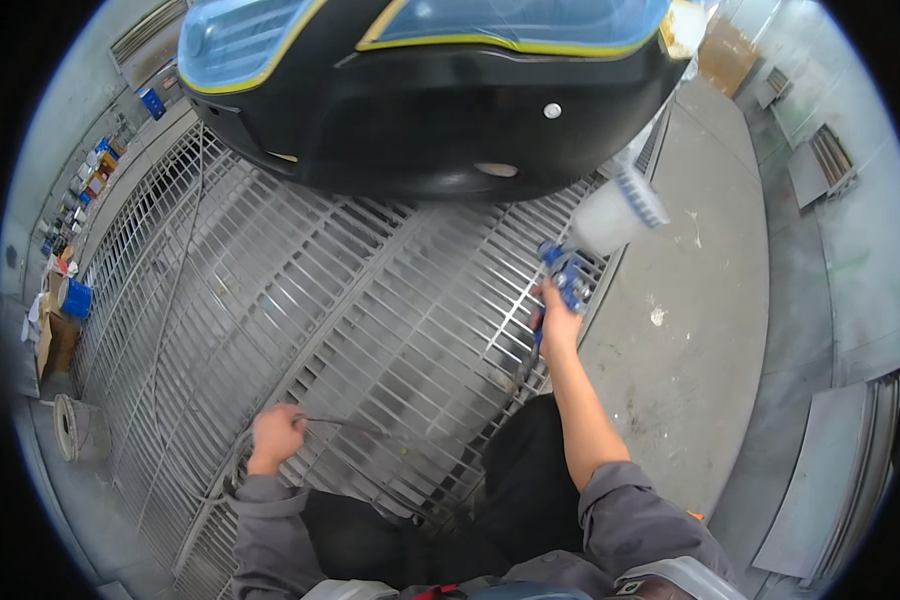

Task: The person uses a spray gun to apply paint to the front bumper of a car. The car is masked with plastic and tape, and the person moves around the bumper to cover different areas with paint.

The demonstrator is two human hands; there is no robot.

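Observation:
My right hand (560, 325) is closed on the handle of a blue and silver spray gun (568, 280), tilted, with a whitish translucent cup (615, 215) on top and a hose running down from it. My left hand (278, 438) is closed on a grey hose (350, 425) low at the left. Above the gun is a large black curved vehicle body part (420, 120), partly masked with blue sheeting (520, 20) edged in yellow tape. A faint haze hangs over the grating beneath it.
Metal floor grating (210, 330) runs beneath me, crossed by hose loops. Along the left wall stand cans, cardboard and a blue container (75, 298), plus a bucket (78, 428). A concrete strip (690, 330) lies at right, with panels (820, 480) leaning beyond it.

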